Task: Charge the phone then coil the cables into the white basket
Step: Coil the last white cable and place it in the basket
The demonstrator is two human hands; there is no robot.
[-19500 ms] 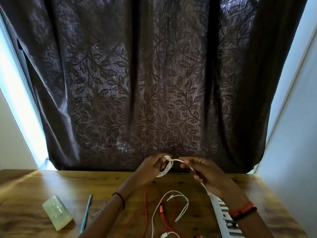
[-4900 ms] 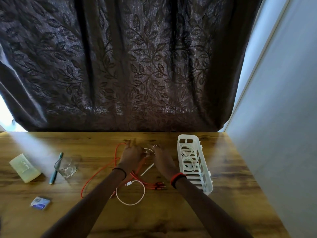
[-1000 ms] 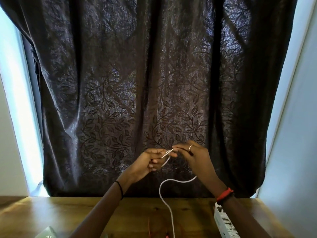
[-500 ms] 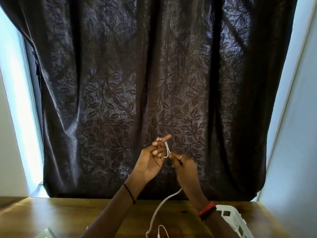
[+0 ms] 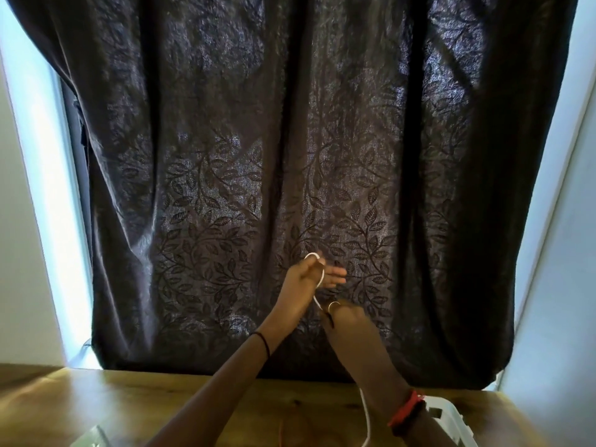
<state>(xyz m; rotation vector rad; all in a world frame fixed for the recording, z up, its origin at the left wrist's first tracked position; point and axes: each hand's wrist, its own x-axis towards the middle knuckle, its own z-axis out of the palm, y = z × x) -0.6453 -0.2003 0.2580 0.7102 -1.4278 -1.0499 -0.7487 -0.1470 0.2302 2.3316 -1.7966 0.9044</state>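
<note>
Both of my hands are raised in front of the dark curtain, above the table. A thin white cable (image 5: 320, 279) loops over the fingers of my left hand (image 5: 308, 280), whose fingers are spread. The cable runs down to my right hand (image 5: 342, 316), which pinches it just below the left hand. The rest of the cable hangs behind my right forearm and reappears at the bottom edge. A corner of the white basket (image 5: 451, 424) shows at the bottom right. A red cable (image 5: 281, 433) is faintly visible on the table. No phone is in view.
A wooden table (image 5: 129, 401) fills the bottom of the view. A dark leaf-patterned curtain (image 5: 290, 156) hangs close behind it. A translucent object (image 5: 92, 440) peeks in at the bottom left. A pale wall (image 5: 564, 317) stands on the right.
My left hand opened its fingers with the cable loop laid over them. My right hand dropped lower, drawing the cable down. The view stays tilted up at the curtain.
</note>
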